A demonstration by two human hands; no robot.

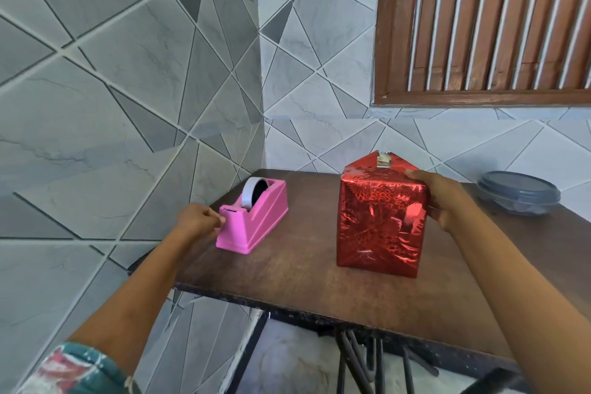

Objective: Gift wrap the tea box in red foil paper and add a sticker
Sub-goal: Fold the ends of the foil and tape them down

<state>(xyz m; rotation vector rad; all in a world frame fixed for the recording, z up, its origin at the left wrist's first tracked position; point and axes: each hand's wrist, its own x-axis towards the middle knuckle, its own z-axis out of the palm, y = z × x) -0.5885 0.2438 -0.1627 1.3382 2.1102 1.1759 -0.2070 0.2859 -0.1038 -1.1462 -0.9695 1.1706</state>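
A grey-blue lidded tub [518, 192] sits at the table's [303, 285] far right corner; I can't see what's inside. The box wrapped in red foil [380, 221] stands upright mid-table. The right hand [439, 198] grips its right side, thumb on the top edge. Well to the left is a pink tape dispenser [256, 221] with its roll [251, 193]. The left hand [198, 221] has its fingers bunched at the cutter end; whether they pinch tape, I cannot tell.

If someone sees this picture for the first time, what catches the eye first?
The shiny red foil box stands upright on the brown table, held by the right hand. To its left sits a pink tape dispenser, with the left hand pinching its near end.
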